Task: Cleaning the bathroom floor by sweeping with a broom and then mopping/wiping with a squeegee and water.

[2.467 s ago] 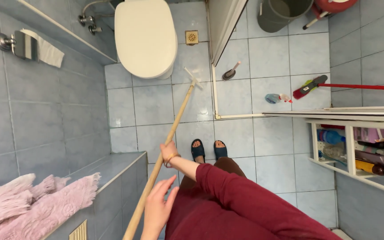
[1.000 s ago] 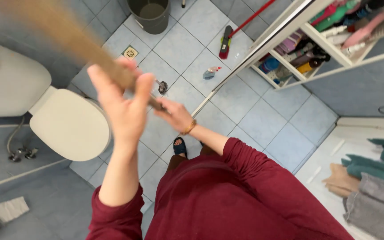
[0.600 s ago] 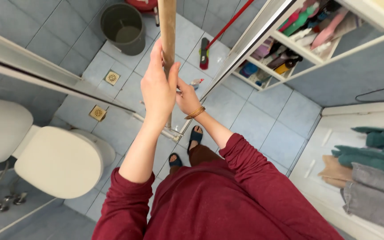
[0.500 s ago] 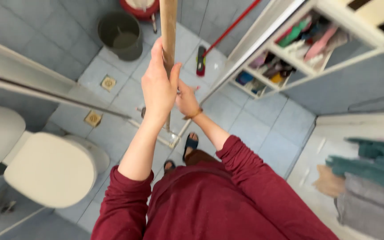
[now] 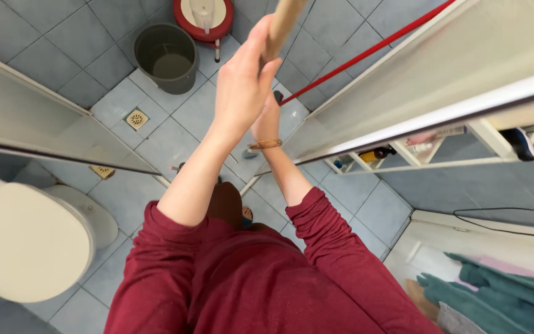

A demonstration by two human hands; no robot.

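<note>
Just above the left hand [image 5: 240, 86], a wooden pole [image 5: 282, 25] runs up out of the top of the view; that hand's fingers are wrapped shut around it. Right behind, the right hand [image 5: 267, 120], with a thin bracelet at its wrist, is mostly hidden, so whether its fingers grip the pole cannot be told. Far below the fingers, a grey bucket [image 5: 163, 57] stands on the tiled floor [image 5: 69, 37], and a white toilet lid [image 5: 23, 241] lies well off to the left.
</note>
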